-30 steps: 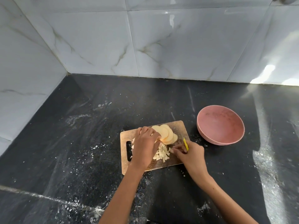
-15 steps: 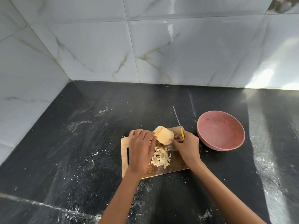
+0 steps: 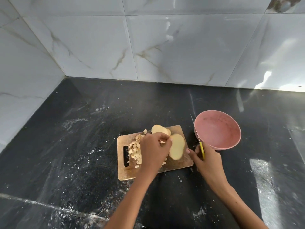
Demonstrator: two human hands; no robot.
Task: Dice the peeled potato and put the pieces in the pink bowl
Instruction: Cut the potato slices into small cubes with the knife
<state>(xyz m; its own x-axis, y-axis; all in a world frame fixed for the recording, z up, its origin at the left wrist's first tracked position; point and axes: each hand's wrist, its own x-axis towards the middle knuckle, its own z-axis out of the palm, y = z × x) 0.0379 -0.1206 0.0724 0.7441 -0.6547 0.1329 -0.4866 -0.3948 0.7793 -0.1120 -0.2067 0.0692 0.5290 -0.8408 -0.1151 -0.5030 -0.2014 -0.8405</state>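
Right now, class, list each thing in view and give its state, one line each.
Pink bowl: upright, empty.
Cutting board: flat on counter.
Diced potato: piled on board.
Potato slices: uncut, one held.
Knife: gripped, blade off board.
Left hand: pinching slice.
Right hand: holding knife.

This is a home kitchen — a cooking corner. A black stone countertop (image 3: 82, 146), dusted with white specks and smears, runs into a corner where two walls of glossy white marble-look tiles (image 3: 181, 47) meet. On the countertop, well forward of that corner, lies a small wooden cutting board (image 3: 178, 131) with a handle slot, carrying potato slices (image 3: 177, 148) and diced potato pieces (image 3: 135, 148). Just right of the board sits a pink bowl (image 3: 217, 129), and a thin knife (image 3: 201, 150) with a yellow handle lies between them — plain household food-prep gear.
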